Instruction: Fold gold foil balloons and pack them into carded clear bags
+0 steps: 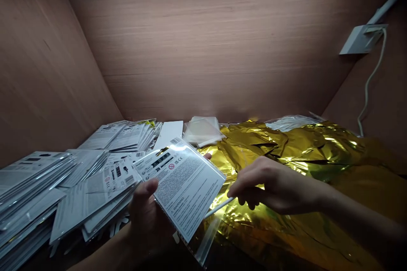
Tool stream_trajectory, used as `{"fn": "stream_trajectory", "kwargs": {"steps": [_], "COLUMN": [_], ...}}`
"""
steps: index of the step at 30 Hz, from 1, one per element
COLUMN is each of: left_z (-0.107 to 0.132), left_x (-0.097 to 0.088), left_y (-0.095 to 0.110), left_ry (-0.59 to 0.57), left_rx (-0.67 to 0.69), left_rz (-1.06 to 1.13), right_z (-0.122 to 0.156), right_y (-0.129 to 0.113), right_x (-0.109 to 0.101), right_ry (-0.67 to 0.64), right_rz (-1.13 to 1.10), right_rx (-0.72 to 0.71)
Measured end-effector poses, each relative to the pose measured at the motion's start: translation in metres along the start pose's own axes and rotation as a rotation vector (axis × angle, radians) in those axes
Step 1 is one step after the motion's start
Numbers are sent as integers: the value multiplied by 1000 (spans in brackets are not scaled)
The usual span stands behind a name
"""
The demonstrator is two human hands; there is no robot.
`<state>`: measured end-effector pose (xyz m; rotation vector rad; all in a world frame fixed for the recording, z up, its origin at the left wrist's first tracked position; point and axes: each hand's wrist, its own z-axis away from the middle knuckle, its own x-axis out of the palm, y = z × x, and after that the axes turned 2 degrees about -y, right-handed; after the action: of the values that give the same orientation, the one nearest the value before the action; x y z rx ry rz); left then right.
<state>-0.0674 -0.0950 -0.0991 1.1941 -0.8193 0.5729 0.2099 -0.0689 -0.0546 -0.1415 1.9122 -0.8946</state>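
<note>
- Clock read from middle of printed card (187, 190), low centre of view, face up and tilted, fine text and the word WARNING legible.
- In left hand (143, 207), at 8 o'clock: card pinched through its clear sleeve (208, 237), thumb over the 9 o'clock edge, fingers mostly hidden behind, fingertips peeping out at 1 o'clock.
- In right hand (270, 184), at 3 o'clock: white stick (219, 207) pinched between thumb and curled fingers, slanting down to card's edge near 4 o'clock. Cannot tell whether tip inside sleeve or behind it.
- At 5 o'clock: transparent margin of sleeve, extending past card.
- From 1 round to 5 o'clock: crumpled gold foil (305, 152), partly beneath right hand.
- From 8 to 10 o'clock: overlapping stacks of sleeved cards (92, 197), nearest just beside left hand.
- At 11 o'clock: blank white card (170, 132).
- At 1 o'clock: pile of translucent sheets (203, 130), touching foil.
- Farther, at 2 o'clock: clear plastic (289, 123) behind foil; above, white box (361, 39) with pale cable (367, 89) hanging.
- Beyond, at 12 o'clock: wood-grained panel (206, 46).
</note>
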Motion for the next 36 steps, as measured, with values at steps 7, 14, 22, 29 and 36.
{"fn": "stream_trajectory", "kwargs": {"steps": [7, 14, 22, 29, 36], "left_z": [-4, -9, -9, -12, -19], "left_x": [12, 15, 18, 10, -9], "left_y": [5, 9, 4, 1, -3], "left_ry": [-148, 21, -7, -1, -264], "left_rx": [-15, -34, -12, 6, -24], "left_rz": [4, 90, -22, -18, -39], "right_z": [4, 0, -4, -13, -19], "right_y": [-9, -30, -24, -34, -41], "right_x": [-9, 6, 24, 35, 49], "right_ry": [-74, -263, -264, -316, -301], "right_rz": [-70, -271, -250, -165, 106], "right_rx": [-51, -56, -37, 13, 140]}}
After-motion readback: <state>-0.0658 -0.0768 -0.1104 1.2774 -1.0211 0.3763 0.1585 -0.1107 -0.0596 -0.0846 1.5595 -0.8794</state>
